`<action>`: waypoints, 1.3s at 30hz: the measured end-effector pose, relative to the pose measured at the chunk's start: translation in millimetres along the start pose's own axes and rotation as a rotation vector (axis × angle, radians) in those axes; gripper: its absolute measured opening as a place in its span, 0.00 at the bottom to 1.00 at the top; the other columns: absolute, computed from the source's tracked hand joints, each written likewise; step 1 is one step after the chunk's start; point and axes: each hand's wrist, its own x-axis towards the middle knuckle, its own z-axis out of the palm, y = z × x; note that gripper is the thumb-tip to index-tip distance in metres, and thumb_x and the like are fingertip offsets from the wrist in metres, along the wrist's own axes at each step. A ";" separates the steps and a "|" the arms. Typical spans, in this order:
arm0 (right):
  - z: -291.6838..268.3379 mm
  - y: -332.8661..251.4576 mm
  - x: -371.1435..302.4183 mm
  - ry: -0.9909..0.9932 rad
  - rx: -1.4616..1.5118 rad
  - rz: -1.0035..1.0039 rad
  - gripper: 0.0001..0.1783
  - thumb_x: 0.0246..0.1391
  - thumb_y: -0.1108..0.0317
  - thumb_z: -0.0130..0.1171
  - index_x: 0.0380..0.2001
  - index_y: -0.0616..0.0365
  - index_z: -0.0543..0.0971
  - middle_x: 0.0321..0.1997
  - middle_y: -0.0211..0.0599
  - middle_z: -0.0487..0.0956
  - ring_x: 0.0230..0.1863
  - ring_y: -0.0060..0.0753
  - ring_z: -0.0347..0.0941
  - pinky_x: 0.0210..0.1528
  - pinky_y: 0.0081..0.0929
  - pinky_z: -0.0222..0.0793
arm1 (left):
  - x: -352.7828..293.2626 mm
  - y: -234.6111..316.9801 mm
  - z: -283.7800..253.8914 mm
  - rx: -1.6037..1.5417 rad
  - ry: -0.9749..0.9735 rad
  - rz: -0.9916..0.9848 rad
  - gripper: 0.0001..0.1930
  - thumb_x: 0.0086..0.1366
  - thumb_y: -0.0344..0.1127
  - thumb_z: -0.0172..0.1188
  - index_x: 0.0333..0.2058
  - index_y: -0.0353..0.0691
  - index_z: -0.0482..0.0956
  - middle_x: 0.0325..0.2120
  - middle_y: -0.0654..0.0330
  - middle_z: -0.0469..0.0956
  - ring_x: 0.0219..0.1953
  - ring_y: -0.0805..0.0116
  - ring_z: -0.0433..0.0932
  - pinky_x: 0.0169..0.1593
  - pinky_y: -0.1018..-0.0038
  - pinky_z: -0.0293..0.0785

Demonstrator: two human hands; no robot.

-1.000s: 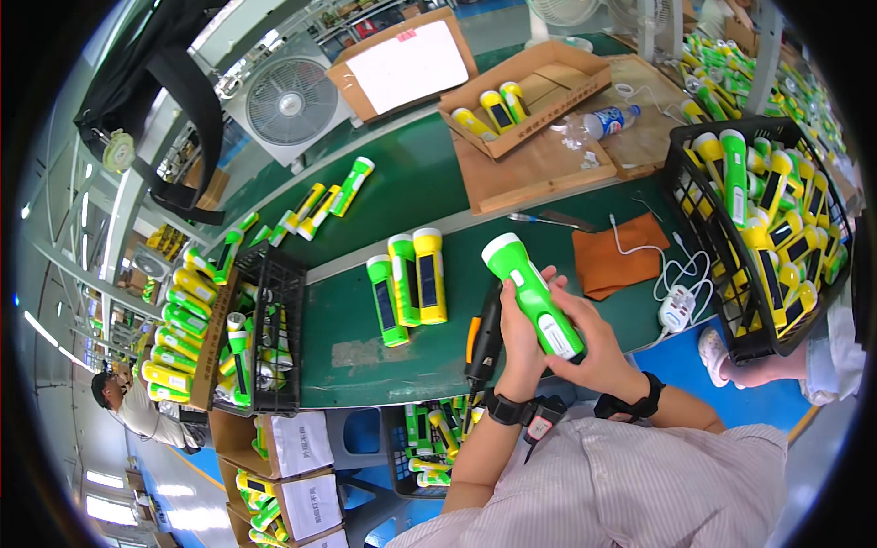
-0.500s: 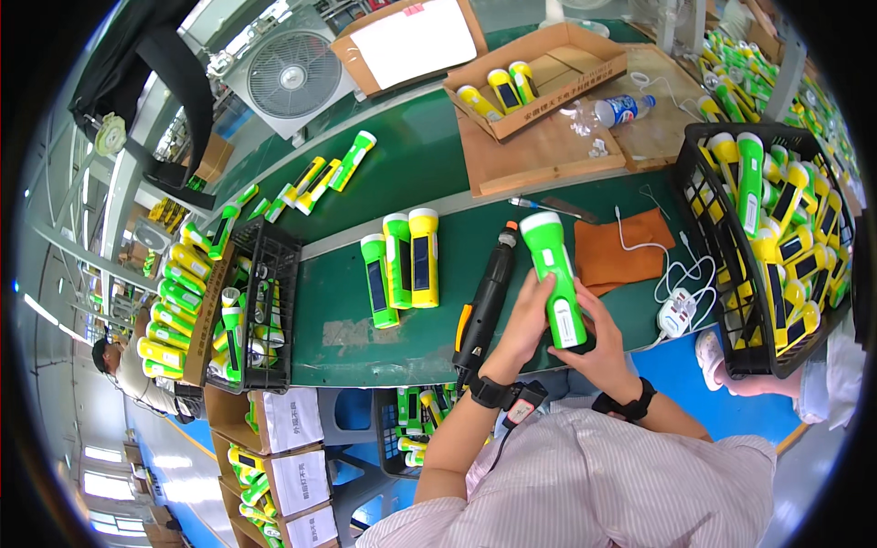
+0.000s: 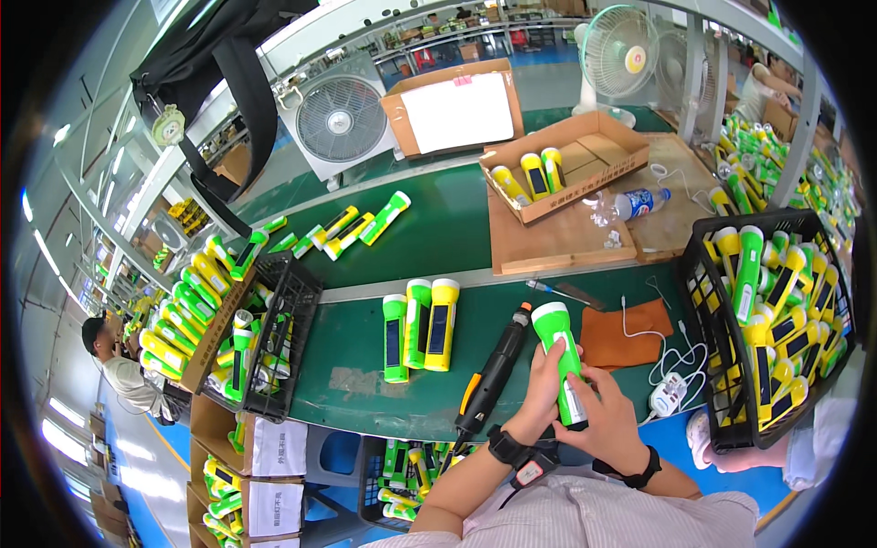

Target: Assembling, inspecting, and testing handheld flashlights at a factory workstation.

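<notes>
From the head camera, a worker at a green bench grips a green flashlight [image 3: 563, 361] with both hands, its white-rimmed lens end pointing away from the body. The left hand [image 3: 541, 395] wraps around the barrel from the left side, fingers closed on it. The right hand [image 3: 610, 423] closes on the tail end of the same flashlight from below and to the right. Both wrists carry dark bands.

Just left of the left hand, a black electric screwdriver [image 3: 494, 373] with an orange grip lies diagonally on the green bench top [image 3: 365, 374], apart from the hand. Farther left of it, three flashlights [image 3: 419, 326] lie side by side, two green and one yellow.

Beyond the hands, near the lens end of the held flashlight, a brown leather pad [image 3: 625, 333] lies flat. A white cable [image 3: 664, 361] trails from it to a small white power adapter [image 3: 668, 396] just right of the right hand. A thin hand tool [image 3: 559, 290] lies beyond the pad.

Well to the right of the hands stands a black plastic crate [image 3: 703, 365] packed with green and yellow flashlights. Far to the left, a second black crate [image 3: 290, 315] holds more of them.

Farther off beyond the hands, an open cardboard box [image 3: 585, 160] with three yellow flashlights sits on a wooden board [image 3: 557, 242], a clear water bottle [image 3: 637, 203] beside it. Two fans stand behind.
</notes>
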 end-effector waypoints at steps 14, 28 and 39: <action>-1.5 -12.8 17.9 0.099 0.024 0.006 0.24 0.29 0.64 0.63 0.35 0.60 0.69 0.35 0.41 0.67 0.36 0.42 0.67 0.31 0.31 0.66 | -7.0 15.8 9.3 0.103 0.048 0.068 0.15 0.63 0.42 0.47 0.43 0.40 0.63 0.32 0.59 0.72 0.31 0.74 0.71 0.34 0.78 0.69; 12.1 10.1 -27.7 0.159 0.215 -0.512 0.11 0.36 0.72 0.62 0.23 0.55 0.70 0.25 0.33 0.73 0.29 0.35 0.71 0.30 0.30 0.69 | 1.9 13.7 -1.0 0.028 0.065 -0.075 0.19 0.62 0.55 0.43 0.38 0.44 0.64 0.26 0.62 0.70 0.21 0.72 0.71 0.22 0.73 0.70; 15.0 29.9 -51.1 0.245 -0.042 -0.682 0.08 0.35 0.67 0.65 0.21 0.46 0.75 0.30 0.21 0.71 0.33 0.23 0.65 0.38 0.23 0.64 | 2.2 15.9 -14.7 -0.011 0.043 0.022 0.18 0.63 0.49 0.43 0.39 0.39 0.61 0.28 0.60 0.68 0.22 0.70 0.70 0.24 0.72 0.70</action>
